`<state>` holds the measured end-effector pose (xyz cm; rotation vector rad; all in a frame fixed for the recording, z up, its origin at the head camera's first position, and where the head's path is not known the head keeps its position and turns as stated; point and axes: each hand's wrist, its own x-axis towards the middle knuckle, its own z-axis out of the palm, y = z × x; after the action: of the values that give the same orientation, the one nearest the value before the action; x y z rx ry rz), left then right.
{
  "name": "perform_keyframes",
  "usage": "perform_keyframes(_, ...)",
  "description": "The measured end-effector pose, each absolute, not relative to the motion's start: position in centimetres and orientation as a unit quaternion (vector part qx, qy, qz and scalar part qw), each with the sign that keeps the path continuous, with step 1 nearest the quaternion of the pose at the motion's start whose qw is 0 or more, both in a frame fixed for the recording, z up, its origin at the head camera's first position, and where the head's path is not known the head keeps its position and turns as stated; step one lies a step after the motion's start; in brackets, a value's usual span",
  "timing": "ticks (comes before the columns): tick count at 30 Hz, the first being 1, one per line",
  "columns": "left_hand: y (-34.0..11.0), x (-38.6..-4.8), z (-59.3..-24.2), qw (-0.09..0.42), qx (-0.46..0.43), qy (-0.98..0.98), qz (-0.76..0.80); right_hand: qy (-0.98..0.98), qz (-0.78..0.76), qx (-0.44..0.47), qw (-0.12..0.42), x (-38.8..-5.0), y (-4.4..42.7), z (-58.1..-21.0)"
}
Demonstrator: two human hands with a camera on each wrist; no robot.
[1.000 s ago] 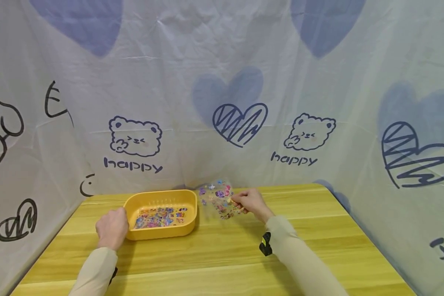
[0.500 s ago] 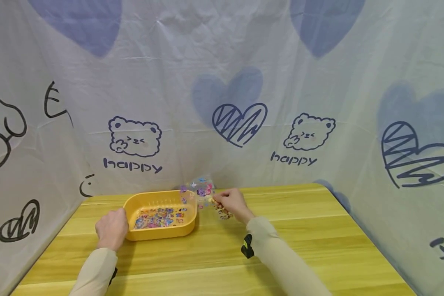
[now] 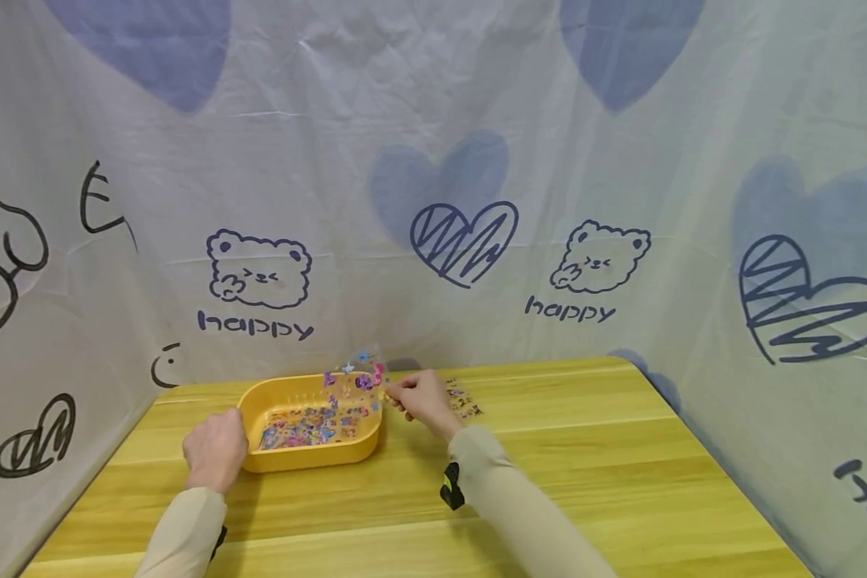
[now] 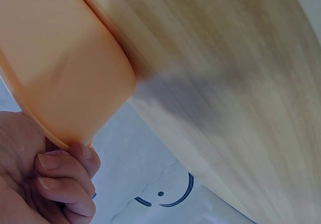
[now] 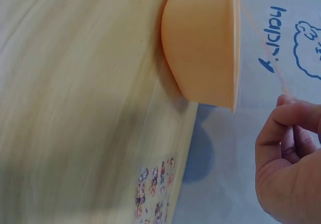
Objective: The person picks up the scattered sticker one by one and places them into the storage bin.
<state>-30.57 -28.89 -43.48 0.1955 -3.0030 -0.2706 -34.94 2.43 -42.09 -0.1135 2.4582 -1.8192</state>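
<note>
A clear sticker sheet (image 3: 354, 377) with colourful prints is pinched at its right edge by my right hand (image 3: 425, 400). In the head view it overlaps the right end of a yellow plastic basket (image 3: 311, 459); seen edge-on in the right wrist view, it is a thin line above the rim. My left hand (image 3: 215, 451) grips the basket's left rim, its fingers curled over the edge in the left wrist view. Inside the basket lie several printed sticker sheets (image 3: 296, 428). Another sticker sheet (image 3: 464, 399) lies flat on the table, partly behind my right hand.
The basket stands on a wood-grain table (image 3: 549, 457) towards its back left. A white curtain (image 3: 361, 177) printed with hearts and bears hangs behind the table and along both sides.
My right hand has carried the pinched sticker sheet leftward, from beside the basket to over its right end. The sheet lying on the table has come into view. My left hand stays on the rim.
</note>
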Motion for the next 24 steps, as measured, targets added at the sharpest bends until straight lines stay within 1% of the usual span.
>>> perform_keyframes(7,-29.0,-30.5,-43.4,0.060,0.066,-0.992,-0.084,0.836,-0.547,-0.043,0.028,-34.8,1.4,-42.3)
perform_keyframes(13,-29.0,-30.5,-43.3,0.061,0.065,-0.992,-0.088,0.852,-0.521,-0.047,0.033,-34.4,-0.2,-42.5)
perform_keyframes(24,-28.9,-30.4,-43.3,0.060,0.062,-0.992,-0.097,0.871,-0.487,-0.061,0.000,-34.1,-2.7,-43.4)
